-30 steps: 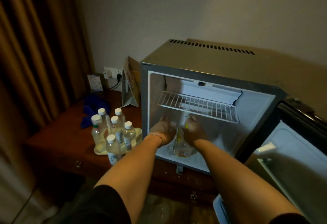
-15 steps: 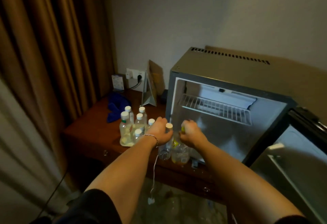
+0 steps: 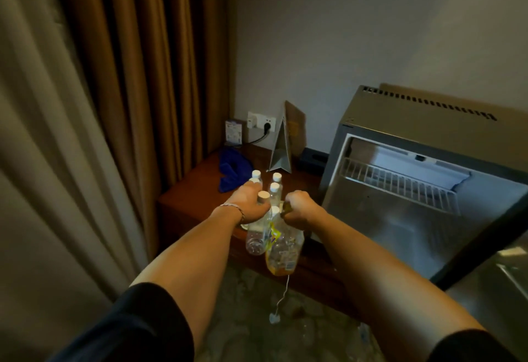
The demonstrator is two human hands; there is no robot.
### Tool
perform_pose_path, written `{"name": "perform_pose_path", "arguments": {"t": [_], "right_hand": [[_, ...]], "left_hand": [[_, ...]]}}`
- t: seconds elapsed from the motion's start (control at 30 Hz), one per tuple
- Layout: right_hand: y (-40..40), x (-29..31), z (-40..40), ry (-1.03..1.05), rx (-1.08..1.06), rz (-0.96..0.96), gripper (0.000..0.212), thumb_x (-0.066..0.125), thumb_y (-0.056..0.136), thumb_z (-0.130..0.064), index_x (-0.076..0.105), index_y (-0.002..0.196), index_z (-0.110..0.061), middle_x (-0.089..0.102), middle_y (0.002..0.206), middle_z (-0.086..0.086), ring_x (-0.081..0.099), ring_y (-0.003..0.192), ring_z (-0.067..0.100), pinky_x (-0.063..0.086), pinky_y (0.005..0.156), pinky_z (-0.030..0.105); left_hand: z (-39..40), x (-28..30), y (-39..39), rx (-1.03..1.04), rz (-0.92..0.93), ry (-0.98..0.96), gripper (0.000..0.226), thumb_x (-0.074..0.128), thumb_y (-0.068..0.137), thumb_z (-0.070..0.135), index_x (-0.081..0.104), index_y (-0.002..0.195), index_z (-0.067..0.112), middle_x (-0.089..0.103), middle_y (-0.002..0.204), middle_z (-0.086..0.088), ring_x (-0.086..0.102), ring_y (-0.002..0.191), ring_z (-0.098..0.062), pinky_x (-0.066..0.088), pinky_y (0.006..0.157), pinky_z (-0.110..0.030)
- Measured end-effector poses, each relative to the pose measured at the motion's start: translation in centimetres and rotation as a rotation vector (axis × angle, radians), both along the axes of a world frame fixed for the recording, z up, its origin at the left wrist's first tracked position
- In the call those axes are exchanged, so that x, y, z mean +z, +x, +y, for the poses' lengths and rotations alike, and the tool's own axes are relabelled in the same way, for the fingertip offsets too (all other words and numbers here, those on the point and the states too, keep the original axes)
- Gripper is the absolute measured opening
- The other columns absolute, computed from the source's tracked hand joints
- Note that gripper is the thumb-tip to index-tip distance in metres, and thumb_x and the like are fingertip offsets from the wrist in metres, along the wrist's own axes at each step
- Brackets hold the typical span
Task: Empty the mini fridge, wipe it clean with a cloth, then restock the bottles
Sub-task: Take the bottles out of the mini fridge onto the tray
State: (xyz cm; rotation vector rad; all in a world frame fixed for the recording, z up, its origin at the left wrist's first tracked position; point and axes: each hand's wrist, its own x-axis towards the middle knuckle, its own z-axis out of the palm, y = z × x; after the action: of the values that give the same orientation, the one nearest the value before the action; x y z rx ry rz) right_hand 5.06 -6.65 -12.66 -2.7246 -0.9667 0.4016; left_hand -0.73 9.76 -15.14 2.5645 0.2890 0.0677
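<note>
My left hand fingers grip a clear water bottle, right hand fingers a yellow-labelled bottle; I'd lower both upright beside the standing bottles on the worktop.

clear plastic bottles, glossy wooden table, blue cloth

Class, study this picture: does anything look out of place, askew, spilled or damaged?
Nothing looks spilled or damaged. One oddity: a thin white cord dangles in front of the wooden cabinet to the floor. The mini fridge stands open with only its wire shelf inside.
</note>
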Motion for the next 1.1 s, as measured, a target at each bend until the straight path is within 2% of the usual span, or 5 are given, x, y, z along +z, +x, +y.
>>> {"name": "perform_pose_path", "arguments": {"t": [0.13,0.33,0.6,0.83,1.1], "right_hand": [[0.0,-0.4,3.3,0.026,0.054,0.025,0.009,0.061,0.088,-0.02,0.064,0.093,-0.014,0.062,0.093,0.007,0.061,0.084,0.02,0.054,0.073,0.033],[2.3,-0.8,7.7,0.113,0.137,-0.01,0.014,0.061,0.083,-0.011,0.054,0.071,-0.012,0.052,0.081,0.006,0.055,0.081,0.023,0.048,0.067,0.037],[6.1,-3.0,12.9,0.144,0.198,-0.074,0.014,0.063,0.076,-0.012,0.059,0.09,-0.011,0.05,0.101,0.01,0.051,0.097,0.027,0.049,0.087,0.042],[7.5,-5.2,17.1,0.106,0.196,-0.014,0.019,0.06,0.089,-0.012,0.062,0.106,-0.003,0.048,0.111,0.01,0.052,0.103,0.025,0.045,0.086,0.035],[9.1,-7.2,20.6,0.082,0.177,0.012,0.007,0.059,0.082,-0.01,0.06,0.089,-0.01,0.056,0.111,0.012,0.055,0.095,0.025,0.051,0.083,0.041]], "left_hand": [[3.0,-0.4,-1.0,0.1,0.04,0.004,0.021,0.056,0.091,0.036,0.049,0.097,0.017,0.045,0.102,-0.004,0.052,0.092,-0.025,0.044,0.08,-0.036],[6.3,-1.7,-0.1,0.239,0.055,0.011,0.024,0.055,0.092,0.036,0.051,0.102,0.015,0.046,0.11,-0.007,0.053,0.092,-0.025,0.049,0.085,-0.041],[9.3,-2.9,1.7,0.41,-0.011,-0.028,0.026,0.059,0.089,0.033,0.051,0.105,0.014,0.045,0.112,-0.005,0.056,0.094,-0.029,0.048,0.08,-0.04],[12.9,-5.3,1.9,0.425,0.047,-0.018,0.026,0.057,0.092,0.033,0.05,0.108,0.014,0.042,0.107,-0.002,0.055,0.092,-0.027,0.048,0.08,-0.041],[16.0,-7.6,4.3,0.385,0.117,-0.02,0.019,0.053,0.094,0.029,0.049,0.103,0.013,0.043,0.113,-0.006,0.055,0.088,-0.029,0.048,0.078,-0.044]]}}
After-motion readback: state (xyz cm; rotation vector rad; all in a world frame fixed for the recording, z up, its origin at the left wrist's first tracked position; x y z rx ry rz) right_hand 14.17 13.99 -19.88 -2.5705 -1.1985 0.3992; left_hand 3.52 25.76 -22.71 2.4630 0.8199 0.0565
